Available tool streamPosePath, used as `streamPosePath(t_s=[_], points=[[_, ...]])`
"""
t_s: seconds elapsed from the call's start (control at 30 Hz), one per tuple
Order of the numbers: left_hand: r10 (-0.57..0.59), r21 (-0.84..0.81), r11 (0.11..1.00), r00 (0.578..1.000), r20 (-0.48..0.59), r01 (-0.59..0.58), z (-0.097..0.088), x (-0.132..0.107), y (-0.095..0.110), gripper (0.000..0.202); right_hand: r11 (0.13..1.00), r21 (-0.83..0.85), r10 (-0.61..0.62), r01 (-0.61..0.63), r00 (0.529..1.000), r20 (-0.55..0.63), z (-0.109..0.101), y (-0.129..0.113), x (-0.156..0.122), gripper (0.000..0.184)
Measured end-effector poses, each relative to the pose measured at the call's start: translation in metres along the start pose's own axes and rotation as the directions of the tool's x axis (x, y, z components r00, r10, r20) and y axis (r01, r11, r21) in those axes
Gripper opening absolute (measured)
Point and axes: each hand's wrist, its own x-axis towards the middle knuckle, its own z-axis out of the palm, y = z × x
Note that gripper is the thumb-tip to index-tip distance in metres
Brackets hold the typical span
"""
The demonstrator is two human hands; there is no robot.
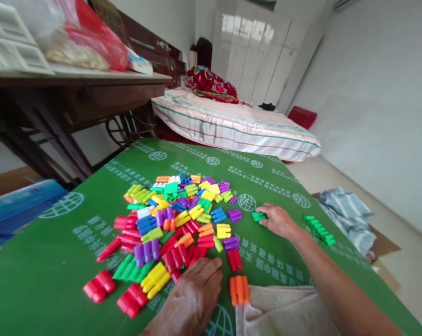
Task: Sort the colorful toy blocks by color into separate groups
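Note:
A heap of coloured plastic pieces (pixel 183 217), bullet-shaped tubes mostly joined side by side, lies on the green board. My right hand (pixel 276 220) is beyond the heap's right side, its thumb and fingers pinching a green plastic piece (pixel 258 216). My left hand (pixel 199 287) rests at the near edge of the heap, fingers loosely bent and lying low beside red pieces (pixel 176 256); nothing shows in it, and its thumb side is hidden. To the right of my right forearm, several green pieces (pixel 319 229) form a slanting row.
An orange piece (pixel 239 290) touches a folded beige cloth (pixel 284 308) at the near edge. Two red pieces (pixel 132 300) sit apart at the near left. A dark table (pixel 92 81) stands left, a bed (pixel 239 121) behind, and a striped cloth (pixel 347 217) beyond the board's right edge.

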Motion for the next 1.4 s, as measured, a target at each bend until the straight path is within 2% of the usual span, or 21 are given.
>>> streamPosePath(t_s=[0.07, 0.13, 0.27, 0.4, 0.5, 0.63, 0.77, 0.87, 0.97, 1.1, 1.27, 1.4], points=[[0.013, -0.001, 1.0, 0.997, -0.079, -0.013, 0.005, 0.0, -0.004, 0.024, 0.998, -0.067, -0.007, 0.009, 1.0, 0.031, -0.004, -0.001, 0.001, 0.027], [0.041, 0.025, 0.999, 0.993, -0.108, -0.038, 0.007, 0.001, -0.007, 0.025, 0.995, -0.097, -0.02, 0.025, 0.998, 0.056, -0.009, -0.002, 0.004, 0.025], [0.082, 0.069, 0.995, 0.995, -0.053, -0.078, 0.005, 0.001, -0.011, 0.021, 0.989, -0.142, -0.032, 0.046, 0.995, 0.099, -0.018, 0.005, 0.01, 0.033], [0.022, 0.076, 0.997, 1.0, -0.015, -0.021, 0.006, -0.003, -0.01, 0.02, 0.977, -0.211, 0.0, 0.028, 0.991, 0.131, -0.024, 0.021, 0.014, 0.039], [0.001, 0.067, 0.998, 1.0, -0.021, 0.0, 0.011, -0.007, -0.01, 0.021, 0.966, -0.259, 0.052, -0.017, 0.99, 0.128, -0.027, 0.038, 0.017, 0.043], [0.003, 0.059, 0.998, 0.999, -0.039, 0.0, 0.015, -0.009, -0.013, 0.021, 0.949, -0.301, 0.138, -0.093, 0.982, 0.131, -0.035, 0.074, 0.019, 0.044], [0.025, 0.055, 0.998, 0.999, -0.046, -0.023, 0.016, -0.009, -0.014, 0.021, 0.94, -0.31, 0.202, -0.143, 0.965, 0.169, -0.04, 0.11, 0.019, 0.039], [0.005, 0.025, 1.0, 0.999, -0.042, -0.004, 0.012, -0.006, -0.009, 0.022, 0.946, -0.286, 0.214, -0.155, 0.959, 0.188, -0.037, 0.125, 0.02, 0.03], [-0.019, 0.006, 1.0, 0.999, -0.045, 0.019, 0.004, 0.001, -0.003, 0.024, 0.952, -0.255, 0.223, -0.172, 0.956, 0.188, -0.031, 0.129, 0.022, 0.022], [-0.001, 0.009, 1.0, 1.0, 0.017, 0.0, -0.003, 0.007, 0.001, 0.023, 0.953, -0.232, 0.241, -0.196, 0.952, 0.187, -0.027, 0.127, 0.024, 0.021], [-0.029, 0.007, 1.0, 0.999, -0.031, 0.029, 0.008, -0.002, -0.003, 0.024, 0.942, -0.236, 0.289, -0.24, 0.936, 0.203, -0.029, 0.125, 0.028, 0.02], [0.013, 0.048, 0.999, 1.0, -0.026, -0.012, 0.015, -0.009, -0.01, 0.023, 0.92, -0.252, 0.363, -0.301, 0.897, 0.252, -0.036, 0.133, 0.031, 0.024]])
